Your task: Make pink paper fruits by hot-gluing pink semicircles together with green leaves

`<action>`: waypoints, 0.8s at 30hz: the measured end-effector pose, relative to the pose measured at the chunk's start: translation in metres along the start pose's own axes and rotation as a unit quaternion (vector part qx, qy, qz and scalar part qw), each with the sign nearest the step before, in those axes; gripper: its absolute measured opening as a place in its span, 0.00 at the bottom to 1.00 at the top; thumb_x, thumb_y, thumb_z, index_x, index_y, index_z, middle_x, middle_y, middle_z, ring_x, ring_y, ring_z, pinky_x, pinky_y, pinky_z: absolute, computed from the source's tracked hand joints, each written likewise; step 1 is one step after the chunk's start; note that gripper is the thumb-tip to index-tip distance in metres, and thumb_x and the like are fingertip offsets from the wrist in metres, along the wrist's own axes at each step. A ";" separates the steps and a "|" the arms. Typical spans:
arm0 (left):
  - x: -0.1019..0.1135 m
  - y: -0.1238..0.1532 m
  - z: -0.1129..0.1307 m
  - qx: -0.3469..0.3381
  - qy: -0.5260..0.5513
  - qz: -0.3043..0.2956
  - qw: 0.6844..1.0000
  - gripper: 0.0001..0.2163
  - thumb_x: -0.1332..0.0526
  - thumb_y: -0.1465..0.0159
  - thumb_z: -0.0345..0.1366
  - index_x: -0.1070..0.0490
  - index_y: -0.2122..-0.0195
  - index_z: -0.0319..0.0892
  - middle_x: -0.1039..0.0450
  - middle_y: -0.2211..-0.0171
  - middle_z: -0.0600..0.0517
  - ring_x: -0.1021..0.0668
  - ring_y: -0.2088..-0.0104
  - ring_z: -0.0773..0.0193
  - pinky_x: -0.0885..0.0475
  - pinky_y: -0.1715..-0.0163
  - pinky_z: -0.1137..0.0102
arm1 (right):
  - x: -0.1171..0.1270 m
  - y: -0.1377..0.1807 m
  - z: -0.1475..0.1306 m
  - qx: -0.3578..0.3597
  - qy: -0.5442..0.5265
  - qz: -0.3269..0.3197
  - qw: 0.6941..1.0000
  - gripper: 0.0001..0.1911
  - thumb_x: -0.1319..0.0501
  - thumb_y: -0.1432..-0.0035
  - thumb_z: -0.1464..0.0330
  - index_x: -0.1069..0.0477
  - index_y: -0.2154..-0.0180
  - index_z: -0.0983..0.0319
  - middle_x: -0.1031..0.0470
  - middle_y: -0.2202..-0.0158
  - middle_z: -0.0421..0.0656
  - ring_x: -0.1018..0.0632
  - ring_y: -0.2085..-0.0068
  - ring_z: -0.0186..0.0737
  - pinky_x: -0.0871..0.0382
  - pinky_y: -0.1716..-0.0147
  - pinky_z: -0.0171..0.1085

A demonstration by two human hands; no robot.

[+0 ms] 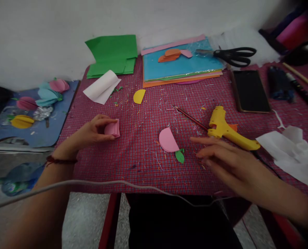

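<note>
My left hand [99, 128] is at the left of the table, its thumb and fingers closed around a small stack of pink paper pieces [114, 129] with rounded edges. My right hand [228, 159] hovers at the right with fingers stretched out, holding nothing. Left of its fingertips lies a folded pink paper half-circle [168, 140], with a green paper leaf [180, 156] at its lower corner. Just beyond the right hand is a yellow hot glue gun [223, 128], partly behind the fingers. A dark red pencil [191, 118] points away from it.
A yellow paper half-circle [139, 96], green sheets [117, 55] and coloured sheets [174, 67] lie farther back. Black scissors [232, 55], a phone [251, 90] and crumpled white tissue [294, 152] are right. A white cable [117, 182] crosses the front. Paper fruits [23, 121] sit on a blue surface left.
</note>
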State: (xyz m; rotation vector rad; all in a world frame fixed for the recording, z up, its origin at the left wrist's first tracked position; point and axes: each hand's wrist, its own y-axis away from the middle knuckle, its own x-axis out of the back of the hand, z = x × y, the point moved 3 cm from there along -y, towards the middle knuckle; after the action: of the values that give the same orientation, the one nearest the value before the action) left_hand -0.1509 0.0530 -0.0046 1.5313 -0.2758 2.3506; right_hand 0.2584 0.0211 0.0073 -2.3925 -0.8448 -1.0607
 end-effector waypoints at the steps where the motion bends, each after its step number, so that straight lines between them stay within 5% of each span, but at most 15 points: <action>1: 0.000 -0.001 -0.001 -0.001 -0.001 -0.005 1.000 0.26 0.37 0.43 0.53 0.31 0.46 0.47 0.30 0.53 0.48 0.26 0.51 0.55 0.27 0.51 0.56 | 0.007 0.001 0.003 -0.006 0.017 0.024 1.000 0.09 0.48 0.38 0.72 0.33 0.58 0.55 0.31 0.43 0.44 0.28 0.44 0.44 0.30 0.49 0.45; 5: -0.001 -0.003 -0.005 0.005 0.003 0.006 1.000 0.25 0.36 0.44 0.54 0.28 0.49 0.47 0.29 0.55 0.47 0.25 0.53 0.55 0.25 0.54 0.56 | 0.034 0.005 0.031 -0.043 0.182 0.094 0.978 0.13 0.47 0.37 0.69 0.35 0.50 0.60 0.30 0.44 0.53 0.29 0.44 0.49 0.35 0.46 0.48; 8: -0.001 0.001 -0.012 0.031 0.063 0.014 0.997 0.21 0.37 0.40 0.49 0.29 0.49 0.47 0.26 0.54 0.47 0.23 0.55 0.56 0.24 0.55 0.58 | 0.037 0.007 0.058 -0.095 0.309 0.048 0.945 0.28 0.41 0.40 0.63 0.40 0.42 0.70 0.34 0.42 0.61 0.31 0.43 0.59 0.38 0.45 0.53; 11: 0.001 0.007 -0.010 0.051 0.093 0.009 0.994 0.15 0.43 0.34 0.43 0.31 0.49 0.44 0.24 0.54 0.53 0.22 0.56 0.59 0.23 0.55 0.59 | 0.032 0.006 0.068 -0.119 0.348 0.001 0.930 0.27 0.45 0.38 0.64 0.40 0.42 0.74 0.30 0.47 0.61 0.27 0.49 0.56 0.35 0.48 0.49; 12: 0.004 0.008 -0.003 0.055 0.066 0.032 0.996 0.13 0.44 0.34 0.41 0.30 0.51 0.43 0.24 0.56 0.55 0.22 0.58 0.60 0.23 0.57 0.61 | 0.030 0.005 0.067 -0.115 0.354 -0.003 0.928 0.25 0.47 0.37 0.66 0.39 0.43 0.75 0.29 0.48 0.60 0.27 0.50 0.55 0.35 0.48 0.47; 16: 0.021 0.002 0.060 0.017 -0.114 0.278 0.954 0.06 0.40 0.37 0.37 0.25 0.63 0.44 0.24 0.60 0.58 0.22 0.58 0.60 0.25 0.54 0.59 | 0.025 -0.007 0.063 -0.106 0.401 0.022 0.910 0.18 0.44 0.43 0.69 0.31 0.53 0.74 0.26 0.56 0.58 0.26 0.56 0.54 0.34 0.52 0.45; 17: 0.018 -0.003 0.080 0.017 -0.111 0.268 0.957 0.06 0.41 0.36 0.35 0.26 0.60 0.44 0.25 0.56 0.56 0.23 0.54 0.60 0.28 0.50 0.59 | 0.025 -0.009 0.064 -0.116 0.410 0.030 0.904 0.17 0.43 0.45 0.69 0.31 0.56 0.73 0.26 0.59 0.58 0.26 0.57 0.55 0.33 0.55 0.46; 21: -0.006 -0.026 0.144 -0.106 -0.048 0.259 0.959 0.07 0.41 0.37 0.29 0.27 0.59 0.43 0.24 0.58 0.52 0.22 0.58 0.64 0.25 0.59 0.66 | 0.036 -0.006 0.062 -0.157 0.338 0.090 0.924 0.16 0.43 0.45 0.66 0.31 0.57 0.70 0.26 0.61 0.57 0.25 0.60 0.54 0.31 0.62 0.45; 24: -0.032 -0.038 0.153 -0.156 -0.046 0.240 0.957 0.08 0.41 0.37 0.27 0.28 0.57 0.40 0.24 0.59 0.49 0.22 0.60 0.63 0.24 0.59 0.67 | 0.044 0.002 0.044 -0.168 0.094 0.150 0.970 0.18 0.43 0.43 0.59 0.31 0.56 0.65 0.24 0.66 0.49 0.23 0.68 0.45 0.29 0.70 0.40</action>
State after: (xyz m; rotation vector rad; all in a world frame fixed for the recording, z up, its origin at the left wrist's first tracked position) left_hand 0.0054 0.0323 0.0283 1.5457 -1.0964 2.4169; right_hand 0.3069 0.0605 0.0125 -2.5257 -0.2391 -1.3609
